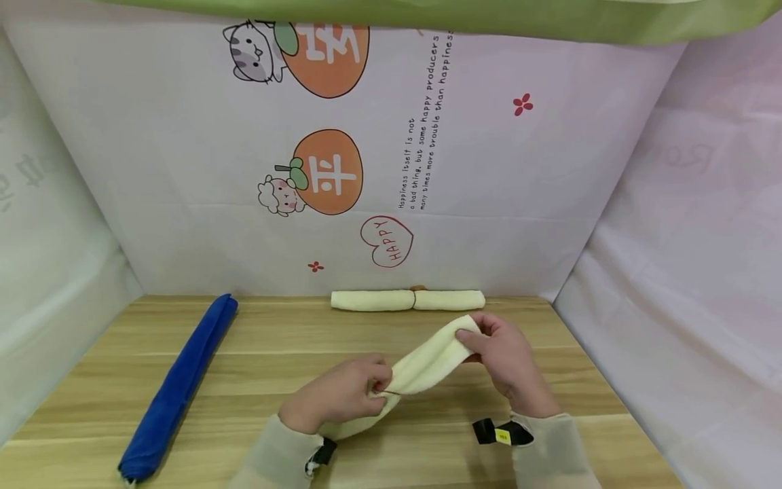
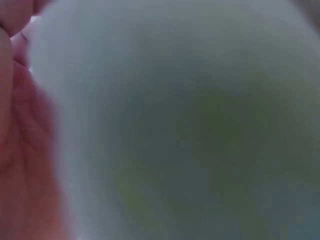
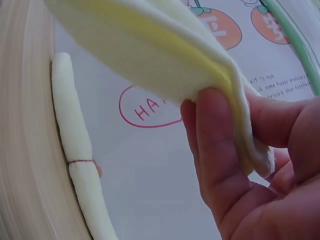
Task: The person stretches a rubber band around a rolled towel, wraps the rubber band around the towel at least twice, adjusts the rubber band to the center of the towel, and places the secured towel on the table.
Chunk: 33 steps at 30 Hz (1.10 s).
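Both hands hold a pale yellow cloth, a soft folded strip raised at a slant above the wooden table. My right hand pinches its upper right end between thumb and fingers; in the right wrist view the folded layers show between them. Near the strip's middle, my left hand pinches at a thin dark cord that crosses the cloth. The lower left end runs behind the left wrist and is partly hidden. Blurred pale cloth fills most of the left wrist view, beside the palm.
A similar pale yellow roll, bound at its middle with a thin cord, lies along the table's back edge against the printed white backdrop. On the left lies a long, narrow blue cloth bundle. White fabric walls enclose the wooden table.
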### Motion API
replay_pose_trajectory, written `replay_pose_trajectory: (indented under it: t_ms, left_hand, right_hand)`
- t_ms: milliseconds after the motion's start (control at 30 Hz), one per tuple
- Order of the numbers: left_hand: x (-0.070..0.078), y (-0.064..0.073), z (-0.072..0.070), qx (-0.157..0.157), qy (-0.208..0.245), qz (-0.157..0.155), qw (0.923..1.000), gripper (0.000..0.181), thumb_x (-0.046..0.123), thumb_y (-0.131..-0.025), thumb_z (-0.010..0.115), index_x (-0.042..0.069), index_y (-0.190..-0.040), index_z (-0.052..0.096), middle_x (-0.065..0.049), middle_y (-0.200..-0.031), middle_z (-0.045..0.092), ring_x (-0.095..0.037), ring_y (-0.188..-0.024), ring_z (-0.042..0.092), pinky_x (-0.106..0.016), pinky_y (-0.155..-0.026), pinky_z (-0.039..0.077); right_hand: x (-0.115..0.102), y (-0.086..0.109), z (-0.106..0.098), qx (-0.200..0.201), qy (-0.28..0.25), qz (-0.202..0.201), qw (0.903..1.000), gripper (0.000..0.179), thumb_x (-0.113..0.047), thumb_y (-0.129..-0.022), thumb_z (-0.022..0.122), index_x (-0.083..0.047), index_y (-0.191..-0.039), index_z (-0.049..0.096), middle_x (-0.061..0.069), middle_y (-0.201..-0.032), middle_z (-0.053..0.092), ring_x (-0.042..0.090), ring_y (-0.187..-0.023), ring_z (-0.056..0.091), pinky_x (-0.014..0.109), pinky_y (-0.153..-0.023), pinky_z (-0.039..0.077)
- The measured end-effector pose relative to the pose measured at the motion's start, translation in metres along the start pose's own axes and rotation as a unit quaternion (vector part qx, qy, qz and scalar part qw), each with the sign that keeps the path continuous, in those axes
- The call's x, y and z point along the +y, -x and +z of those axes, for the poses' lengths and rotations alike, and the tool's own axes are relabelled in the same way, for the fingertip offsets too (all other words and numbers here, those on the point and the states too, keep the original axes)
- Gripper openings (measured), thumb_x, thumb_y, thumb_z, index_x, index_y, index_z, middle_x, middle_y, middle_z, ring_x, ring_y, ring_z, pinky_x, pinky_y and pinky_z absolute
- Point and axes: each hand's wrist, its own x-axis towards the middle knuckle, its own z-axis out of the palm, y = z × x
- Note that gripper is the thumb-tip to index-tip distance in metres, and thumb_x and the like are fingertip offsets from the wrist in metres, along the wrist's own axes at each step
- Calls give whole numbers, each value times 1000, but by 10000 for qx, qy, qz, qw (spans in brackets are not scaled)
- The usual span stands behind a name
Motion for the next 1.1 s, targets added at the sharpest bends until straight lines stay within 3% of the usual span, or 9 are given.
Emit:
replay_pose_trajectory:
  t_ms: [100,167,300,400,567,733,900,1100]
  left_hand:
    - [-3,3,-3,146,34,-89,9998,24,11,-87,71,18,-81,50,6,-89,45,-8,-71,44,-24,-62,41]
    - [-4,4,-4,316,77,-228,9992,20,15,-87,73,18,-95,55,5,-101,49,-9,-80,49,-27,-69,46]
    - [0,2,0,664,149,-572,9960,64,26,-85,80,20,-138,44,0,-130,51,-15,-106,55,-38,-89,48]
    - [7,-3,7,744,-66,-661,9950,83,30,-84,82,19,-150,33,-3,-137,51,-19,-116,54,-41,-95,47]
    - [16,-7,14,708,-433,-538,9951,73,19,-90,75,20,-150,34,-3,-140,52,-18,-116,55,-40,-96,47]
    - [18,-4,10,743,-59,-338,9966,67,12,-91,71,28,-147,37,-2,-121,60,-13,-93,57,-36,-84,50]
    - [20,-5,6,574,307,-17,9979,48,12,-91,68,29,-131,47,2,-104,59,-13,-81,54,-30,-74,48]
    - [19,-5,5,463,251,-128,9985,37,9,-81,70,27,-110,55,7,-105,59,-12,-86,55,-28,-76,47]
  right_hand:
    - [0,-2,-6,-5,-208,83,9997,21,-6,-96,66,9,-109,60,15,-97,59,24,-79,66,36,-68,58]
    - [1,-2,-9,-109,-394,144,9991,24,-8,-98,65,11,-112,58,15,-96,60,23,-77,66,34,-66,58]
    - [-1,0,-11,-487,-875,271,9946,33,-11,-100,61,13,-120,52,15,-96,62,22,-76,67,30,-65,57]
    - [-3,1,-8,-719,-1284,347,9885,35,-9,-100,60,12,-125,47,16,-98,62,21,-76,67,30,-66,57]
    - [-5,2,-5,-709,-1320,351,9881,31,-7,-101,57,1,-130,47,17,-103,57,21,-73,65,31,-64,57]
    - [-5,2,-11,-290,-880,342,9951,25,-7,-100,59,3,-123,56,16,-100,57,21,-69,63,32,-60,57]
    - [-5,0,-20,-170,-686,449,9965,30,-8,-99,62,3,-127,58,15,-104,51,20,-66,60,32,-59,57]
    - [-5,1,-18,-219,-665,483,9964,30,-7,-98,64,4,-125,60,16,-103,54,21,-69,61,32,-59,57]
